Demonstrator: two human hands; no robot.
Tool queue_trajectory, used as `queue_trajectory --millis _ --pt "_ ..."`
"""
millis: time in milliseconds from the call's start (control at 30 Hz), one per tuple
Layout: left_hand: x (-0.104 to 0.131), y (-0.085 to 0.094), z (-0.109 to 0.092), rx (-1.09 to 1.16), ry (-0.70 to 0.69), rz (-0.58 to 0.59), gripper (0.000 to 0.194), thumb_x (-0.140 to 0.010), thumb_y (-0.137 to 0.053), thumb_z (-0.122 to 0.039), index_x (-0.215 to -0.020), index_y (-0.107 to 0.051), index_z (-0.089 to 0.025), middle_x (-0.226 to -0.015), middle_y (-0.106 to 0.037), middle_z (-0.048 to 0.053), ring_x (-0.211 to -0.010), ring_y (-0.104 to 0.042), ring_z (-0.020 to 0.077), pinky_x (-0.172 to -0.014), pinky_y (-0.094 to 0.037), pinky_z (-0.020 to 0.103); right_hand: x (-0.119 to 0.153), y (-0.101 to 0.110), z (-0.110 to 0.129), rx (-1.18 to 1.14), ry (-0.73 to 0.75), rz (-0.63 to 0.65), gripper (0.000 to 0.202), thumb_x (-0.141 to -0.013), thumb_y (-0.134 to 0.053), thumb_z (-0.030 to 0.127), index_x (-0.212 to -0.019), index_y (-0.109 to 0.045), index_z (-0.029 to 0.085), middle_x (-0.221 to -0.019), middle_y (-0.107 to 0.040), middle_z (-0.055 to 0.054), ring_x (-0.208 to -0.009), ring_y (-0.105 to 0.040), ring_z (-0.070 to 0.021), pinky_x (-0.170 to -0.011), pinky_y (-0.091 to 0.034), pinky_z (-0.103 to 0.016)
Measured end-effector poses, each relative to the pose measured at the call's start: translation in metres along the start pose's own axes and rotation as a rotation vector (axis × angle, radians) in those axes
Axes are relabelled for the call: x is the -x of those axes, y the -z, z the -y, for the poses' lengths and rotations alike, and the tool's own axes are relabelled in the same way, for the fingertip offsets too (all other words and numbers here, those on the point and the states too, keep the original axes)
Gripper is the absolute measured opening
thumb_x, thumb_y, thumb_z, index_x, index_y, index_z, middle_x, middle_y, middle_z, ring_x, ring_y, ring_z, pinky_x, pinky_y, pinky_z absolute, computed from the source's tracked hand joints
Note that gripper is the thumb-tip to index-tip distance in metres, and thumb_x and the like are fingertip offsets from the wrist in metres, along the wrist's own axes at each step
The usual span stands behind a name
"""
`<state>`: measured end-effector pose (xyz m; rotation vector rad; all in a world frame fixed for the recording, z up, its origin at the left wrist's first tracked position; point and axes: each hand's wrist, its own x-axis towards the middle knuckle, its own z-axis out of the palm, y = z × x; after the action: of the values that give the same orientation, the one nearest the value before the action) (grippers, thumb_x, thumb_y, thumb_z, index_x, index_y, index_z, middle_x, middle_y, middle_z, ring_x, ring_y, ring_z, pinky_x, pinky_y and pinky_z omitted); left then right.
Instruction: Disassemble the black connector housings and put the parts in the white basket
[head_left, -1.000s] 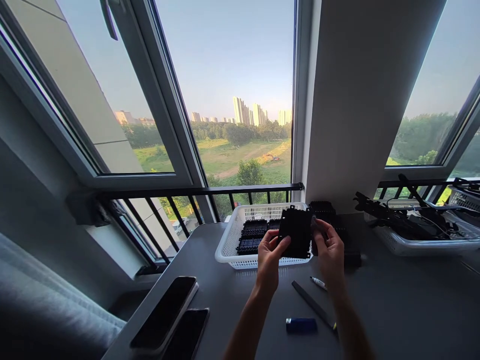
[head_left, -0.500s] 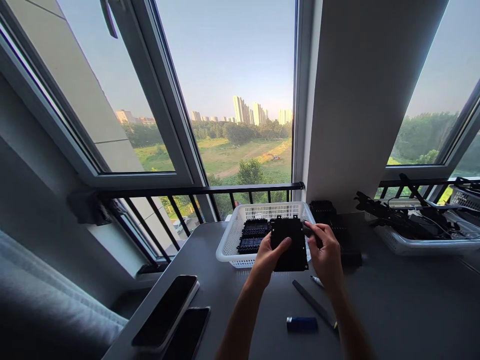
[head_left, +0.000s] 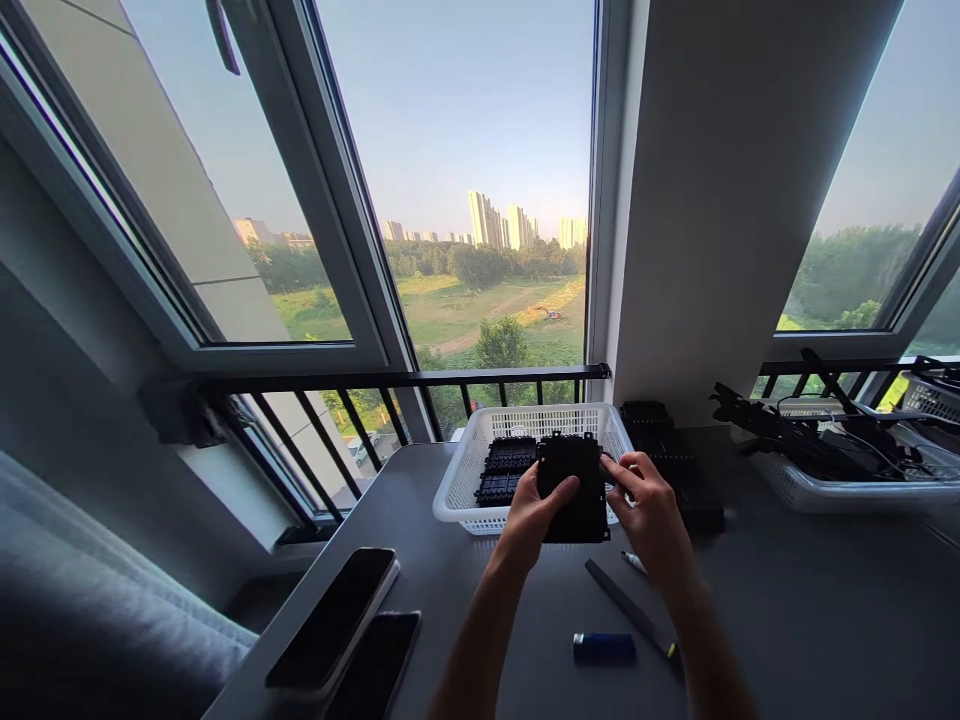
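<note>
Black plate [head_left: 585, 508], flat and square with small tabs along its far edge, is grasped in the left hand [head_left: 531, 515], whose thumb lies across its face. It is held up in front of the white basket [head_left: 448, 512], hiding part of the black parts [head_left: 506, 465] inside. The right hand [head_left: 643, 495] has its fingertips at the plate's upper right edge, over something small and dark; whether they pinch it or merely press there, I cannot tell.

One second ago the plate was higher and further right, more over the basket; now it sits lower and nearer the person. Compared with half a second ago it has shifted only slightly left. The right hand has followed it left, its fingers now reaching further forward along the edge.

On the grey table [head_left: 480, 610], the white pen [head_left: 634, 562], the long dark tool [head_left: 626, 602] and the blue lighter [head_left: 604, 649] lie as before below the hands. Two phones [head_left: 341, 610] remain at the left, side by side.
</note>
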<state>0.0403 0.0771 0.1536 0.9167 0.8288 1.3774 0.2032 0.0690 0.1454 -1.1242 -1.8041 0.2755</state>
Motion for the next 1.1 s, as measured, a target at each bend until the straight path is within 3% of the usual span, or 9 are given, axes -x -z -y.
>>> queue_trajectory --millis 200,533,733,933,1100 --pt "-0.006 0.009 0.001 0.056 -0.051 -0.114 0.058 -0.062 -0.083 -0.033 -0.114 -0.064 -0.015 -0.093 -0.075 0.009 -0.088 -0.071 0.0270 -0.086 -0.054 0.039 0.001 0.000 0.009 -0.033 0.053 0.168 0.040 -0.088 -0.046 0.014 -0.123 -0.064 0.021 -0.104 -0.059 -0.007 -0.082 -0.064 -0.0164 -0.076 -0.053 -0.030" --pt "-0.004 0.005 0.002 0.050 -0.047 -0.073 0.053 -0.063 -0.083 -0.031 -0.111 -0.065 -0.015 -0.094 -0.075 0.008 -0.088 -0.071 0.0262 -0.086 -0.054 0.038 0.004 0.008 0.012 0.008 0.051 0.192 0.039 -0.086 -0.047 0.011 -0.118 -0.066 0.020 -0.102 -0.060 -0.007 -0.078 -0.064 -0.0165 -0.073 -0.053 -0.029" --pt "-0.002 0.006 -0.003 0.067 -0.017 -0.098 0.058 -0.062 -0.083 -0.034 -0.113 -0.064 -0.014 -0.093 -0.075 0.009 -0.083 -0.071 0.0256 -0.082 -0.055 0.038 0.007 0.009 0.026 0.037 0.020 0.207 0.036 -0.086 -0.048 0.011 -0.116 -0.066 0.018 -0.101 -0.060 -0.007 -0.074 -0.062 -0.0142 -0.072 -0.052 -0.027" --pt "0.001 0.010 -0.008 0.034 -0.077 -0.081 0.057 -0.062 -0.082 -0.032 -0.113 -0.064 -0.015 -0.092 -0.075 0.007 -0.083 -0.071 0.0235 -0.081 -0.055 0.035 0.011 0.015 0.043 0.111 0.019 0.267 0.028 -0.084 -0.047 0.007 -0.096 -0.070 0.018 -0.096 -0.059 -0.005 -0.076 -0.061 -0.0141 -0.074 -0.047 -0.025" --pt "0.005 0.013 -0.009 -0.032 -0.095 -0.020 0.046 -0.063 -0.082 -0.032 -0.103 -0.066 -0.015 -0.085 -0.074 0.004 -0.074 -0.069 0.0194 -0.071 -0.055 0.030 0.008 0.023 0.046 0.137 0.042 0.296 0.025 -0.082 -0.047 0.007 -0.075 -0.068 0.019 -0.086 -0.058 -0.002 -0.069 -0.056 -0.0106 -0.066 -0.040 -0.022"
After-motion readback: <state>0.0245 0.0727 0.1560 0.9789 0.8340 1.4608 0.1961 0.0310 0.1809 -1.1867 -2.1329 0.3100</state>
